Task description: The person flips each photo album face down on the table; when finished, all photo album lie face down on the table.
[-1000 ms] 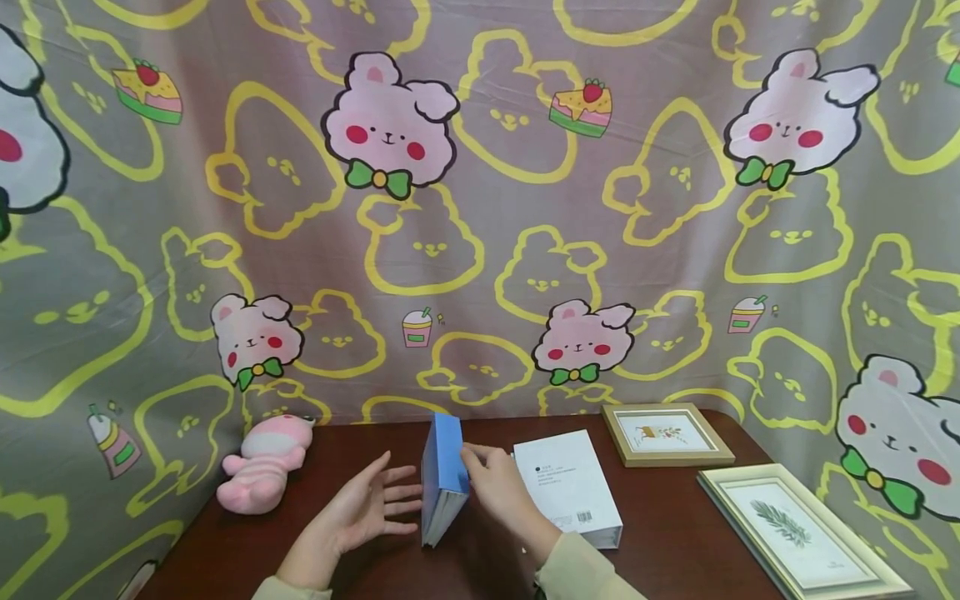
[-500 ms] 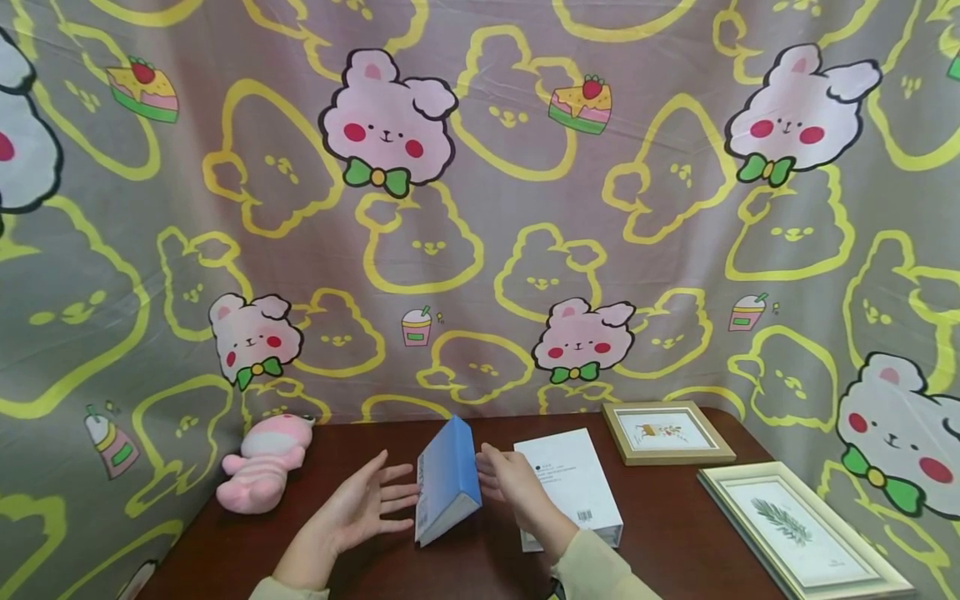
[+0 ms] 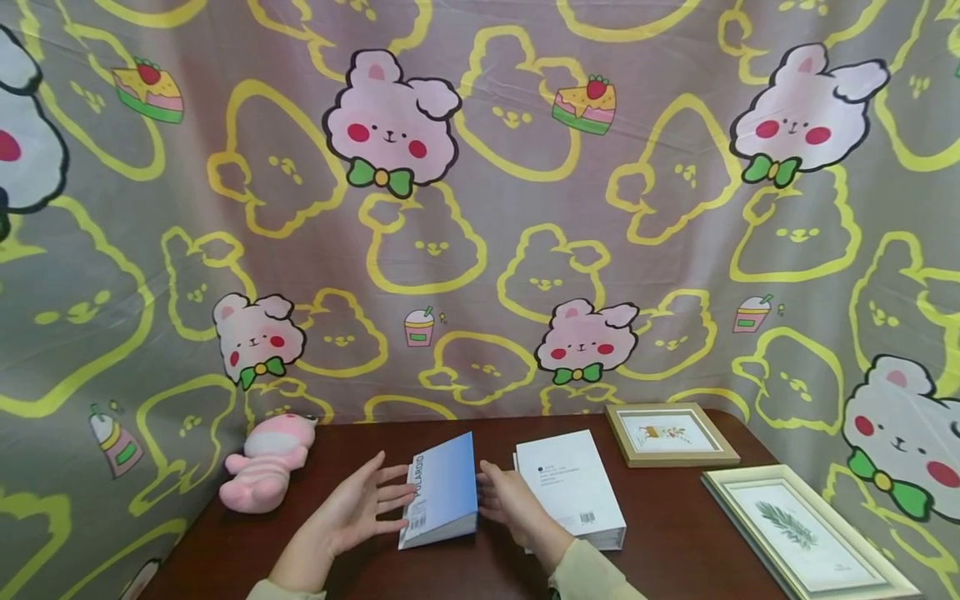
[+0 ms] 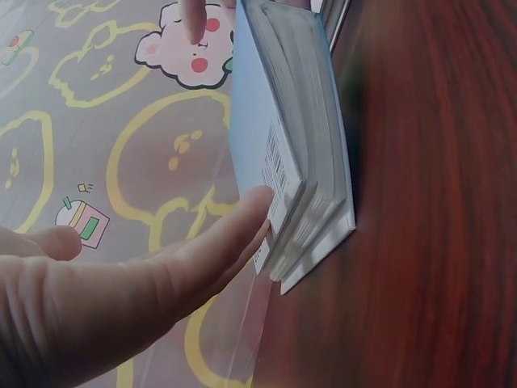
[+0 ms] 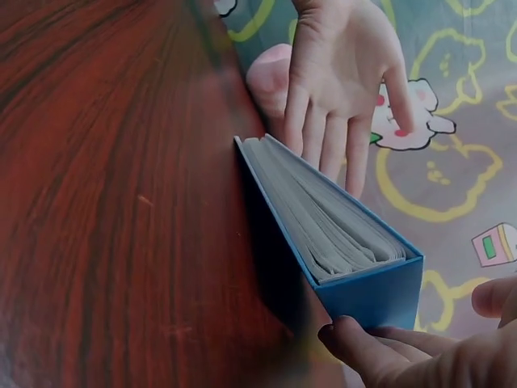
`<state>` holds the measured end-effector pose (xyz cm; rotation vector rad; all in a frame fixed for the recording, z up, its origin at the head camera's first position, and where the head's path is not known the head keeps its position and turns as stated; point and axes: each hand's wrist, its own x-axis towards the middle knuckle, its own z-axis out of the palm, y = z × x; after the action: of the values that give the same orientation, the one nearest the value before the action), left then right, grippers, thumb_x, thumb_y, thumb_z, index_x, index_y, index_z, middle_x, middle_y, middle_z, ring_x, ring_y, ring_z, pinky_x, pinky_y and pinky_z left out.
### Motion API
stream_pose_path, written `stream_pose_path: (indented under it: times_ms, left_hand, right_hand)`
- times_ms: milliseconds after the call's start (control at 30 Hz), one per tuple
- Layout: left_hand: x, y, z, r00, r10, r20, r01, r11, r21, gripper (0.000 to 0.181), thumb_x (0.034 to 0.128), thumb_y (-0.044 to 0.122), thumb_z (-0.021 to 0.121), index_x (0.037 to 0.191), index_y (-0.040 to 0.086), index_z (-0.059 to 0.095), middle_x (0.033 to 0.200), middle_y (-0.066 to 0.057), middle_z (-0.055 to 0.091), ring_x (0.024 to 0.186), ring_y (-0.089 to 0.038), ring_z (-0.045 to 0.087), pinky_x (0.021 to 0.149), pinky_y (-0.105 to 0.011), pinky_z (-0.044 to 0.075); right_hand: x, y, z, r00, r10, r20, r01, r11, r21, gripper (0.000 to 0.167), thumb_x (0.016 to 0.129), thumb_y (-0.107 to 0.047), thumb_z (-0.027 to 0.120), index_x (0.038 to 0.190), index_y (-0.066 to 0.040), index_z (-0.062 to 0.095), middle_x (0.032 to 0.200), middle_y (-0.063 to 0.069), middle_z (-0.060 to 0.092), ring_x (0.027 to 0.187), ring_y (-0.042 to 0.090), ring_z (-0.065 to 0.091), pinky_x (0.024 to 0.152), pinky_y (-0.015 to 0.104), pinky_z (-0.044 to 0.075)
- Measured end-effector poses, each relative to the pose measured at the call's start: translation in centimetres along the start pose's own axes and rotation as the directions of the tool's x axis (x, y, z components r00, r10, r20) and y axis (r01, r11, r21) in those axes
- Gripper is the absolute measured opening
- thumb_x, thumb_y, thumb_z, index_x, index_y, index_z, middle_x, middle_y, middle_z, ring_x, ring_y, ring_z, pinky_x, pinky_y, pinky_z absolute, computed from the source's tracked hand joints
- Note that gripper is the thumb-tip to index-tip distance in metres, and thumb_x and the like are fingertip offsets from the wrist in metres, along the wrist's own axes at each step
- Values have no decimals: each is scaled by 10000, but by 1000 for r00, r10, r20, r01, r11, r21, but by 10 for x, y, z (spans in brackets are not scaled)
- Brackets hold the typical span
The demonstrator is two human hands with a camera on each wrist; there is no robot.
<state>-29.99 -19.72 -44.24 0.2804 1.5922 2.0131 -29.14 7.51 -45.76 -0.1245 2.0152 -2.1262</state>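
Observation:
A blue photo album (image 3: 447, 483) marked POLAROID tilts between my hands over the dark wooden table, its clear-sleeved pages (image 5: 323, 226) showing at the bottom end. My left hand (image 3: 348, 510) has its fingers spread, the fingertips at the album's left, open-page edge; in the left wrist view a fingertip (image 4: 260, 202) meets the cover by the barcode. On the other side my right hand (image 3: 519, 506) lies with extended fingers against the blue spine (image 5: 376, 295). Neither hand curls round the album. To the right of it lies a thick white book (image 3: 566, 475), partly behind my right hand.
A pink plush toy (image 3: 264, 467) lies at the table's left back. Two picture frames, a wooden one (image 3: 637, 454) and a cream one (image 3: 727, 487), lie on the right. A patterned curtain (image 3: 480, 250) hangs behind the brown table (image 3: 652, 517).
The album has tipped from nearly upright towards flat, so its front cover now faces up. My right hand has let go of its spine and straightened its fingers. The left hand stays about where it was.

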Motion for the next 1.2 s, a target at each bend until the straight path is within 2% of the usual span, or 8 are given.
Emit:
stream_pose_path:
  times_ms: [233,467,700,900,1200]
  left_hand:
    - [-2,-4,-2,1000,3,-22,-3,1000,4,930,1069,612,276,1566,-129,13,1566,-418,200,1483,-523,152,1088,-595,376]
    - [-4,-8,-5,999,-1,-39,2,1000,5,942,1064,618,293,1563,-135,25,1562,-408,229,1479,-512,187,1081,-582,389]
    - [-6,-9,-5,999,-6,-52,7,1000,15,927,1070,609,277,1563,-135,27,1560,-404,243,1476,-506,206,1076,-565,401]
    - [-2,-5,-6,998,-6,-56,8,999,38,922,1068,612,286,1569,-124,46,1565,-400,235,1473,-503,221,1087,-579,384]
    - [0,-3,-4,998,-12,-64,14,999,40,927,1062,620,308,1571,-116,65,1570,-402,218,1472,-500,228,1090,-590,376]
  right_hand:
    - [3,7,2,999,35,15,-35,999,-8,693,1084,-359,416,1350,281,408,1343,451,491,1262,534,522,981,548,494]
    - [4,11,6,997,72,-2,-72,997,-1,678,1080,-343,427,1385,261,391,1373,443,469,1267,547,510,986,573,482]
    - [5,12,9,998,69,3,-69,997,-23,641,1085,-311,426,1368,264,416,1359,424,500,1258,518,536,986,569,483]
    - [6,7,9,998,59,2,-59,997,-40,606,1086,-283,420,1336,268,452,1316,398,554,1236,492,567,975,554,496]
    - [9,7,7,998,58,-18,-59,997,-50,614,1081,-265,437,1337,293,412,1321,427,527,1245,500,554,965,542,505]
